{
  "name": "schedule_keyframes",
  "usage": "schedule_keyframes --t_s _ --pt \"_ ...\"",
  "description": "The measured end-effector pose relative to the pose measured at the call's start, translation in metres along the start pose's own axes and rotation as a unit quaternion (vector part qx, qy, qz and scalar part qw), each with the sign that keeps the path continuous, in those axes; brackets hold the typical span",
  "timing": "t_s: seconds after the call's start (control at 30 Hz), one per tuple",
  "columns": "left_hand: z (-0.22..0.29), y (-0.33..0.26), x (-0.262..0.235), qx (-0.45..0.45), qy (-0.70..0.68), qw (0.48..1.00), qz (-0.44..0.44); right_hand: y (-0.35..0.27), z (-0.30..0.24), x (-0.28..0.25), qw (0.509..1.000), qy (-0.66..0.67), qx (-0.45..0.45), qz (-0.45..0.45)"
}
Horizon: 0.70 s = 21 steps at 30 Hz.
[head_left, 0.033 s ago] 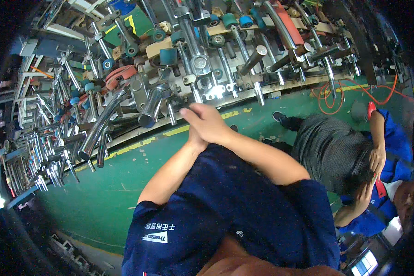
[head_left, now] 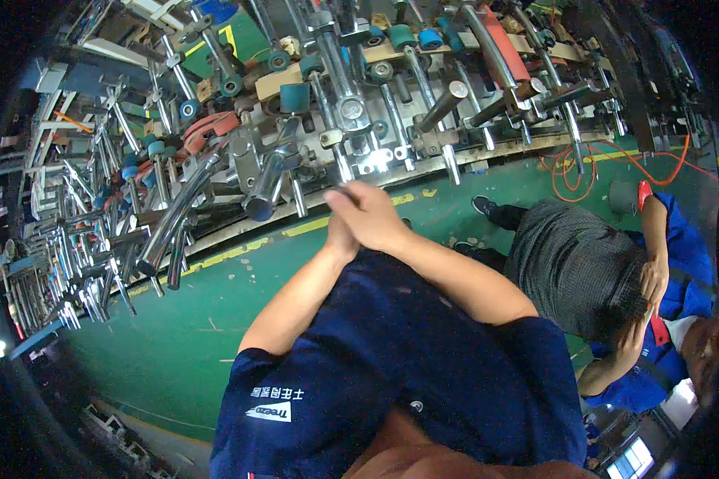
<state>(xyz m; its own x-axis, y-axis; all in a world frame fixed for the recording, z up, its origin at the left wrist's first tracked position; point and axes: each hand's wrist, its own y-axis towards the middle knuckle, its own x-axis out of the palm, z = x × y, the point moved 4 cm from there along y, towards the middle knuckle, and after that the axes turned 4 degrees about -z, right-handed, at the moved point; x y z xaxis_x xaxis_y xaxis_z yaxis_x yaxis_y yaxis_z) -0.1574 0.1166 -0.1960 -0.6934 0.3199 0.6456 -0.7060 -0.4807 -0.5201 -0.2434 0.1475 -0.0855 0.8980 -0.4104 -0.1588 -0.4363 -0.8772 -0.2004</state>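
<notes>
The nearest hardware to the person's hands is a slim chrome rod [head_left: 341, 162], which lies straight ahead of them, just beyond the knuckles in this view. Its long axis points back toward the body, the far end leaning slightly left. The right hand [head_left: 371, 217] is the nearer, lying uppermost; the left hand [head_left: 341, 237] is tucked beneath it and largely hidden. The fisheye flattens depth, so whether skin meets metal cannot be told.

The right hand folds over the left, thumb toward the left, and no tool or part shows in either; how tightly the fingers close cannot be told. The two forearms converge in front of the navy shirt [head_left: 455, 351], the right one angling in across the green floor.

Left of the hands, a second chrome rod [head_left: 299, 198] and a thicker chrome tube [head_left: 268, 180] jut past the bench edge [head_left: 499, 149]. A co-worker in blue [head_left: 691, 295] is well apart at the right.
</notes>
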Motion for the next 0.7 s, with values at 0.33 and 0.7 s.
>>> schedule_keyframes --t_s 0.33,0.7 --pt "0.099 0.089 0.020 0.353 0.510 0.768 0.158 -0.040 0.069 -0.036 0.986 0.059 0.059 0.142" --pt "0.142 0.150 0.023 0.263 0.508 0.816 0.084 -0.035 0.113 -0.026 0.986 0.136 0.091 0.027"
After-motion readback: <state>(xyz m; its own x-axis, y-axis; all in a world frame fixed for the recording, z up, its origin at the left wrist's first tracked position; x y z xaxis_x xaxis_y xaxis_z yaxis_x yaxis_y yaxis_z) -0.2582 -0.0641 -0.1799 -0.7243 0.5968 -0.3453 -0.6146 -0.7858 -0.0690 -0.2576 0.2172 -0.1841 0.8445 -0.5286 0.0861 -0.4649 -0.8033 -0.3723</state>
